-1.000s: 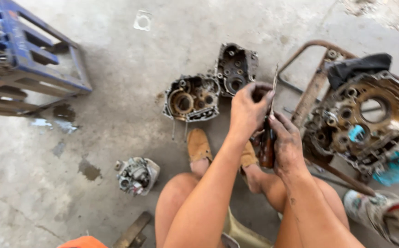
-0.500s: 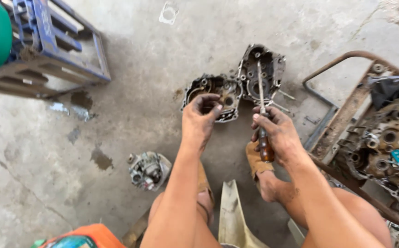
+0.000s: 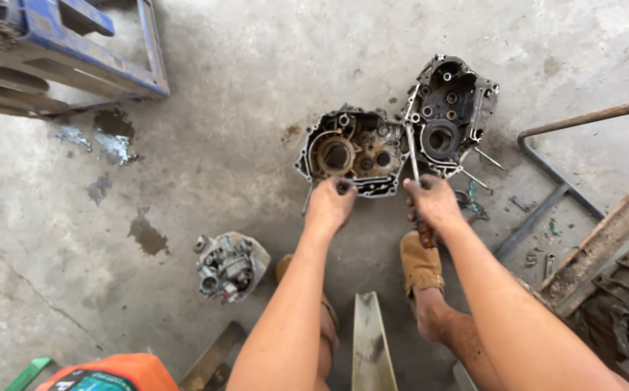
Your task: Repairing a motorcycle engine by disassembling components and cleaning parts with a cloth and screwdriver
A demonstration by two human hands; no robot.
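2 hands | L hand fingers pinch engine case edge | R hand fingers shut on screwdriver

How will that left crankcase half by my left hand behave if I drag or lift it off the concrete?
The left crankcase half looks like rigid cast metal, so probably heavy for its size and stiff. It lies flat, open face up, so it should slide rather than roll or tip. Its grimy, rusty-looking inside suggests a slippery hold for the left hand; its thin edge lugs could chip if dropped.
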